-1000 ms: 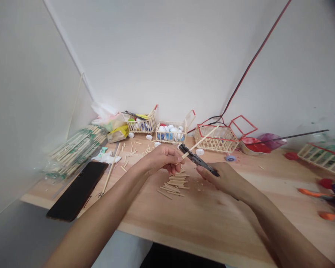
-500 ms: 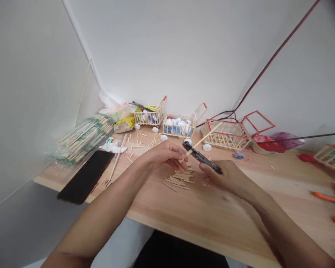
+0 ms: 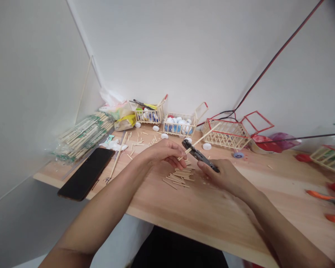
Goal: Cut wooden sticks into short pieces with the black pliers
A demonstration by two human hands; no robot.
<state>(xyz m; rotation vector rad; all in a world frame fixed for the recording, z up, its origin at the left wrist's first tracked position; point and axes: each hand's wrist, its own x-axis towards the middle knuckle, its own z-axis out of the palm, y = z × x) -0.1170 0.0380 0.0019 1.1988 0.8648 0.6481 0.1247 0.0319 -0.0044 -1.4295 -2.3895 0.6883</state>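
Observation:
Near the middle of the view, my left hand [image 3: 167, 152] is closed on a thin wooden stick [image 3: 203, 139] that slants up to the right. My right hand [image 3: 226, 173] grips dark pliers [image 3: 200, 155], whose jaws meet the stick just beyond my left fingertips. Whether the jaws are fully closed on the wood is too small to tell. Beneath both hands lies a loose pile of short cut stick pieces [image 3: 180, 178] on the wooden table [image 3: 167, 208].
Along the wall stand small stick-built carts: one with tools and caps [image 3: 149, 116], one with caps [image 3: 178, 125], one red-rimmed [image 3: 226, 134]. At left are bagged sticks [image 3: 85, 136] and a black phone [image 3: 86, 173]. Orange-handled tools [image 3: 321, 195] lie far right.
The camera view has shifted slightly. Both hands, the stick and the pliers hold almost the same pose, with the pliers a little further left in the view.

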